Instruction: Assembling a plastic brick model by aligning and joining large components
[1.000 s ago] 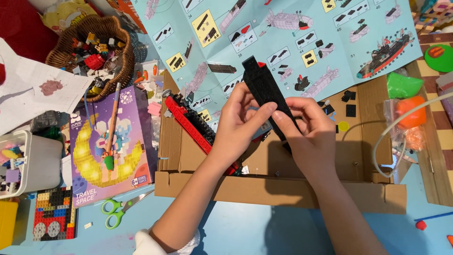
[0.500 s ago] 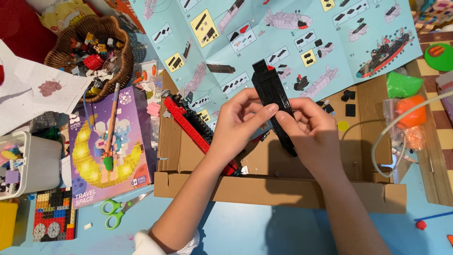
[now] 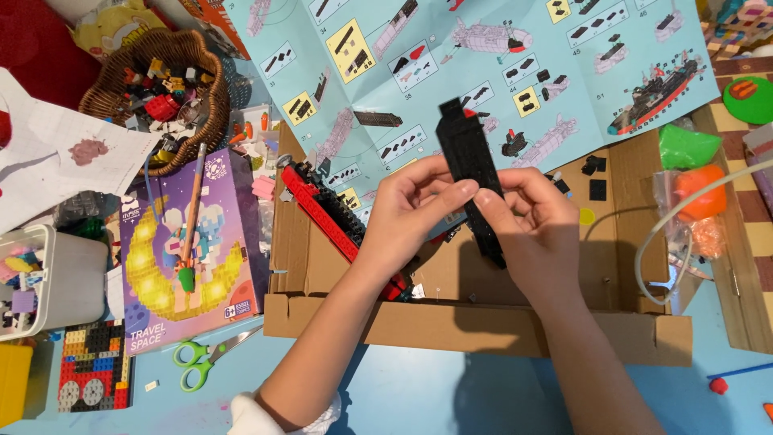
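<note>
**Head view: both hands on a long black brick assembly over the cardboard tray**

The head view looks down on a shallow cardboard tray (image 3: pixel 483 326), taken here as the landmark. Above the tray's middle, both hands hold a long black brick assembly (image 3: pixel 473 173), tilted slightly off vertical, its upper end lying over the instruction sheet.

The left hand (image 3: pixel 411 213) pinches the assembly's left edge, thumb and forefinger tips pressed against it at about mid-length; the other fingers are curled beneath. The right hand (image 3: pixel 535 225) grips the lower half from the right, fingertips pressed on the black face, the remaining fingers folded around the lower end. Neither hand is spread.

Inside the tray, left of the hands, a red and black brick hull (image 3: pixel 334 213) lies diagonally. Small loose black pieces (image 3: pixel 596 177) rest on the tray floor towards its upper right.

A pale blue instruction sheet (image 3: pixel 483 64) overlaps the tray's far edge. Left of the tray lies a purple box (image 3: pixel 185 258) with a pencil (image 3: pixel 192 217) on it; beyond that, up and left, a wicker basket (image 3: pixel 161 97) of mixed bricks. Green-handled scissors (image 3: pixel 205 358) lie just off the tray's lower left corner. A white tube (image 3: pixel 668 225) curves at the tray's right side.
</note>
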